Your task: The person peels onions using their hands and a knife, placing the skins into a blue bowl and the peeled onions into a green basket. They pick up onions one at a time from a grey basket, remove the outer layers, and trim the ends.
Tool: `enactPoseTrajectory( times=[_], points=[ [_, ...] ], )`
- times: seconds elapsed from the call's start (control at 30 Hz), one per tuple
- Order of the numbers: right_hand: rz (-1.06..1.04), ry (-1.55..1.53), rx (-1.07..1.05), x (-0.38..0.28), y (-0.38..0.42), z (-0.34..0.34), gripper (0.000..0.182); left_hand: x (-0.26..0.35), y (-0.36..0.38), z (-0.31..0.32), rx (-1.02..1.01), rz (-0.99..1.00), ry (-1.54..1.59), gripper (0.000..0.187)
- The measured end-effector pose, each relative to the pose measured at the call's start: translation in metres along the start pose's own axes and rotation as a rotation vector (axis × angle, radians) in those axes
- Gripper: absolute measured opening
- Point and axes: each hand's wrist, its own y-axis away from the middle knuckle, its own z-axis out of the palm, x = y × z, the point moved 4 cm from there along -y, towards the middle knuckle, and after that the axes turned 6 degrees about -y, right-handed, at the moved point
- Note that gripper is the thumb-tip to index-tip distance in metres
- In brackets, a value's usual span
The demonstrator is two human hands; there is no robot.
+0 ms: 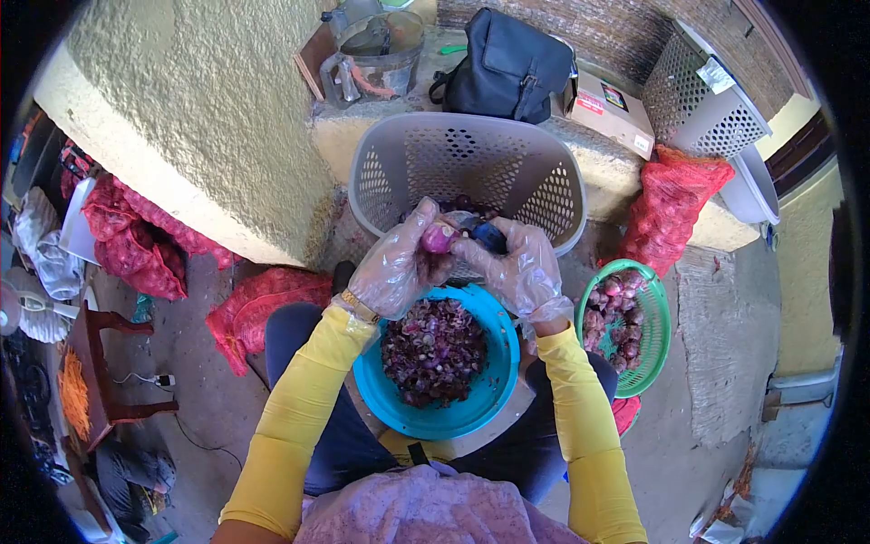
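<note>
My left hand [390, 272], in a clear plastic glove, has its fingers closed around a purple-red onion [439, 238]. Close beside it, my gloved right hand [526, 276] grips a small knife by its dark blue handle [489, 238]; the blade is hard to make out against the onion. Both hands meet above the near rim of a grey perforated basket [467, 136], with several onions low inside. Below them, between my knees, a blue basin [426, 422] holds a heap of onion skins and trimmings [435, 349].
To the right stands a green basket [657, 340] of onions, with a red mesh sack [671, 208] behind it. More red sacks [263, 308] lie left. A black bag [507, 68], a cardboard box [609, 109] and a clear bucket [385, 59] sit on the ledge ahead.
</note>
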Motion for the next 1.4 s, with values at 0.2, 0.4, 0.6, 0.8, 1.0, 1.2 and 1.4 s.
enactPoseTrajectory(
  times=[0.2, 0.4, 0.6, 0.8, 1.0, 1.2, 1.4],
  points=[
    [-0.031, 0.107, -0.010, -0.003, 0.002, -0.001, 0.038, -0.003, -0.002, 0.005, -0.006, 0.018, -0.103, 0.046],
    [0.065, -0.002, 0.016, 0.011, 0.000, -0.002, 0.047, 0.001, 0.001, 0.013, -0.037, -0.036, -0.185, 0.055],
    [0.093, -0.024, 0.027, 0.021, 0.004, -0.002, 0.042, 0.004, -0.002, 0.008, -0.092, -0.012, -0.268, 0.054],
    [0.246, -0.630, -0.137, 0.082, 0.010, 0.013, 0.038, -0.002, -0.023, -0.027, 0.034, 0.350, -0.684, 0.052],
    [0.478, -1.304, -0.070, 0.070, 0.038, 0.017, 0.033, -0.004, -0.031, -0.029, 0.036, 0.500, -1.339, 0.055],
    [0.619, -0.800, 0.101, 0.059, 0.078, 0.016, 0.040, -0.016, -0.035, -0.039, 0.060, 0.502, -1.466, 0.052],
    [0.471, -0.691, 0.068, 0.077, 0.100, 0.048, 0.044, -0.016, -0.037, -0.039, 0.011, 0.423, -1.362, 0.045]
  ],
)
